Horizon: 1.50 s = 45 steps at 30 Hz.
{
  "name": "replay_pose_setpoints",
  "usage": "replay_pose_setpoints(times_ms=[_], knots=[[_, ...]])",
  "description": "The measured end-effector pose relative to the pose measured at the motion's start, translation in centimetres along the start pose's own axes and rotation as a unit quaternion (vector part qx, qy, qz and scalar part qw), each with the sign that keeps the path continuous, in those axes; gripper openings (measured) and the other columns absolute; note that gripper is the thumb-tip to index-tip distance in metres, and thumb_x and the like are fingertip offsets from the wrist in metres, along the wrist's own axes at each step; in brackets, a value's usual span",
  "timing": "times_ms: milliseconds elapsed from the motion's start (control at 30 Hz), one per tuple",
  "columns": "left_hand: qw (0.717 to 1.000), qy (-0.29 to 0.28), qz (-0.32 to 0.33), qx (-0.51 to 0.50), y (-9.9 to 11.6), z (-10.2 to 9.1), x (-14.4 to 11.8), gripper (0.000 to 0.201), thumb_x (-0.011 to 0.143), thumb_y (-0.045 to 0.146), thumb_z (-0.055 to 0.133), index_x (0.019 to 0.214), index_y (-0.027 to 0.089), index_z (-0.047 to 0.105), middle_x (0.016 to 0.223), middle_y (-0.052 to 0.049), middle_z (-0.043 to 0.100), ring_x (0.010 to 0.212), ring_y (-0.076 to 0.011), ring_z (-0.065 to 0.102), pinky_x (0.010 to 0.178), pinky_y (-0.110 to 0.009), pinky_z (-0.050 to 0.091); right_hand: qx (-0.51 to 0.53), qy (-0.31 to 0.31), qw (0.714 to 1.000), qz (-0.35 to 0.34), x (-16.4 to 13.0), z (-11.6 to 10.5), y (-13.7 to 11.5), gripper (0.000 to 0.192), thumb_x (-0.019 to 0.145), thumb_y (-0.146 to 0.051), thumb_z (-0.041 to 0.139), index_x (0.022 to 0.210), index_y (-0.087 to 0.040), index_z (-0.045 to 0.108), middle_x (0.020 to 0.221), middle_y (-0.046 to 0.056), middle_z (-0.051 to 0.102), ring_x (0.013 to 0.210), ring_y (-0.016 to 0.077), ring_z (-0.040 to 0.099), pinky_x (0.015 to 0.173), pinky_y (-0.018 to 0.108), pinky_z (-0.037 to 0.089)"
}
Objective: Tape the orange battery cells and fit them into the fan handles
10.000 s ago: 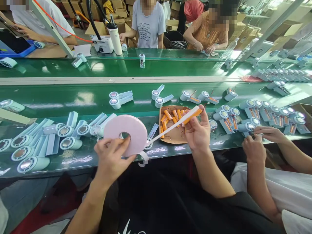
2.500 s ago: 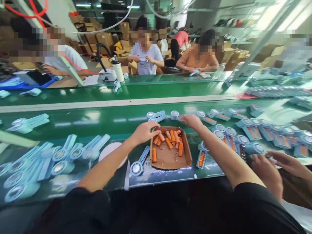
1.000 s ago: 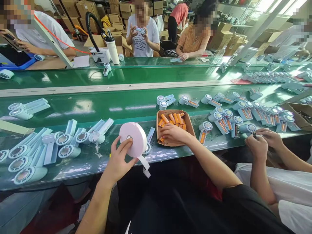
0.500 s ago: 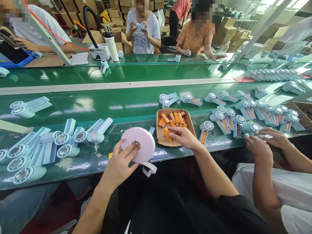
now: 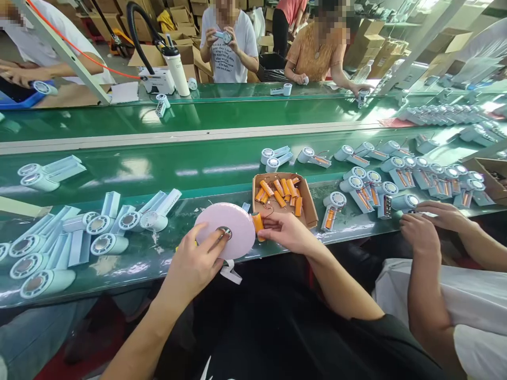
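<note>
My left hand [image 5: 198, 258] grips a roll of white tape [image 5: 233, 216], fingers at its core hole, a loose strip hanging below. In my right hand [image 5: 287, 232] is an orange battery [image 5: 259, 226], pinched close to the roll's right edge. Thin wires trail from the battery. Just behind that hand stands a shallow cardboard box [image 5: 312, 214] with several more orange batteries [image 5: 279, 190]. To its right lies a light-blue fan body [image 5: 335, 203] with an orange battery in its open handle.
Several light-blue fan housings [image 5: 109, 244] crowd the bench at left. More fans with batteries [image 5: 400, 177] fill the right, where a co-worker's hands [image 5: 422, 232] work close by. A green conveyor belt [image 5: 170, 158] runs behind. Other people sit across it.
My right hand has lifted the battery out of the cardboard box and brought it left to the tape roll. The roll has tilted slightly. Across the belt, a person's hand now touches a fan.
</note>
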State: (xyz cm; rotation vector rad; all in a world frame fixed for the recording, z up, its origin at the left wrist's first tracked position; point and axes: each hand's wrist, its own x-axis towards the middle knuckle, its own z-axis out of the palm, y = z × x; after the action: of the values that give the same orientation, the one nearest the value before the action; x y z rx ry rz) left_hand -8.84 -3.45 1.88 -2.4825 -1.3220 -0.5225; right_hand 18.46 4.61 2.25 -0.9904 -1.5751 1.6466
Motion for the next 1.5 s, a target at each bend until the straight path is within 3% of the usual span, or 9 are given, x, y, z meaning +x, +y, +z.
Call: replay_pose_setpoints(times_ms=[233,367,500,700,867,1033,1167,1300,1500], knots=[[0.988,0.128,-0.082,-0.041,4.3,1.6,1.3,0.043,0.085,0.043,0.083,0.113,0.011,0.076,0.09,-0.013,0.073,0.11,-0.0378,0.056,0.097,-0.055,0.054,0.31,0.309,0.893,-0.108,1.5,5.4,3.2,0.045,0.071,-0.034,0.097,0.108,-0.024,0.073,0.111,0.006,0.084,0.102,0.0215,0.08,0.09,0.034,0.067],[0.988,0.096,-0.069,-0.096,4.9,2.4,0.1,0.038,0.088,0.043,0.079,0.111,0.014,0.075,0.093,-0.011,0.074,0.103,-0.0328,0.059,0.095,-0.05,0.056,0.302,0.354,0.869,-0.167,2.5,-2.1,0.0,0.033,0.072,-0.026,0.093,0.099,-0.022,0.074,0.1,0.003,0.082,0.095,0.0174,0.079,0.082,0.027,0.067],[0.989,0.098,-0.11,-0.011,-1.7,3.3,-3.1,0.036,0.095,0.043,0.067,0.113,0.013,0.075,0.097,-0.016,0.075,0.106,-0.0389,0.062,0.094,-0.056,0.055,0.244,0.489,0.756,-0.359,0.6,-12.1,-3.9,0.02,0.089,-0.026,0.078,0.108,-0.029,0.073,0.118,-0.002,0.078,0.112,0.0107,0.075,0.091,0.02,0.062],[0.976,0.14,-0.164,-0.031,-8.4,5.9,2.4,0.037,0.098,0.041,0.06,0.127,0.022,0.074,0.109,-0.012,0.079,0.113,-0.0348,0.068,0.104,-0.052,0.055,0.194,0.485,0.819,-0.238,-5.5,-12.2,1.3,0.049,0.077,-0.032,0.092,0.123,-0.036,0.073,0.109,0.001,0.08,0.099,0.0183,0.079,0.079,0.029,0.067],[0.964,-0.168,-0.154,-0.134,-2.5,10.1,21.9,0.047,0.105,0.042,0.049,0.147,0.025,0.063,0.144,-0.011,0.068,0.135,-0.0303,0.061,0.109,-0.044,0.055,0.245,0.493,0.819,-0.162,-6.2,-10.6,4.7,0.049,0.075,-0.034,0.094,0.12,-0.033,0.075,0.105,0.003,0.083,0.095,0.0212,0.082,0.074,0.028,0.068],[0.948,-0.263,-0.134,-0.12,2.4,15.5,35.4,0.037,0.1,0.043,0.066,0.127,0.018,0.072,0.145,-0.017,0.065,0.139,-0.0378,0.055,0.103,-0.052,0.057,0.238,0.486,0.825,-0.164,-6.4,-11.1,3.8,0.057,0.077,-0.035,0.093,0.13,-0.036,0.073,0.105,0.003,0.083,0.094,0.0211,0.082,0.077,0.028,0.068],[0.948,-0.287,-0.09,-0.106,1.8,17.1,35.4,0.037,0.1,0.039,0.069,0.131,0.019,0.067,0.142,-0.012,0.063,0.129,-0.0288,0.062,0.106,-0.053,0.056,0.195,0.51,0.819,-0.174,-7.5,-12.8,3.8,0.06,0.075,-0.037,0.094,0.131,-0.036,0.072,0.104,0.005,0.083,0.093,0.025,0.082,0.082,0.039,0.069],[0.95,-0.294,-0.054,-0.092,-4.5,16.0,31.5,0.028,0.093,0.027,0.074,0.12,0.021,0.074,0.135,-0.017,0.066,0.135,-0.0347,0.056,0.105,-0.049,0.056,0.178,0.509,0.82,-0.191,-6.6,-14.6,3.5,0.051,0.07,-0.041,0.097,0.116,-0.034,0.076,0.097,0.003,0.084,0.09,0.0268,0.083,0.079,0.042,0.068],[0.926,-0.356,-0.104,-0.071,-14.4,14.8,26.2,0.028,0.096,0.033,0.074,0.118,0.017,0.072,0.127,-0.014,0.069,0.122,-0.0303,0.064,0.103,-0.052,0.057,0.056,0.348,0.919,-0.177,4.2,-14.1,0.6,0.049,0.073,-0.043,0.091,0.115,-0.027,0.071,0.093,0.005,0.085,0.088,0.0275,0.082,0.076,0.042,0.066]])
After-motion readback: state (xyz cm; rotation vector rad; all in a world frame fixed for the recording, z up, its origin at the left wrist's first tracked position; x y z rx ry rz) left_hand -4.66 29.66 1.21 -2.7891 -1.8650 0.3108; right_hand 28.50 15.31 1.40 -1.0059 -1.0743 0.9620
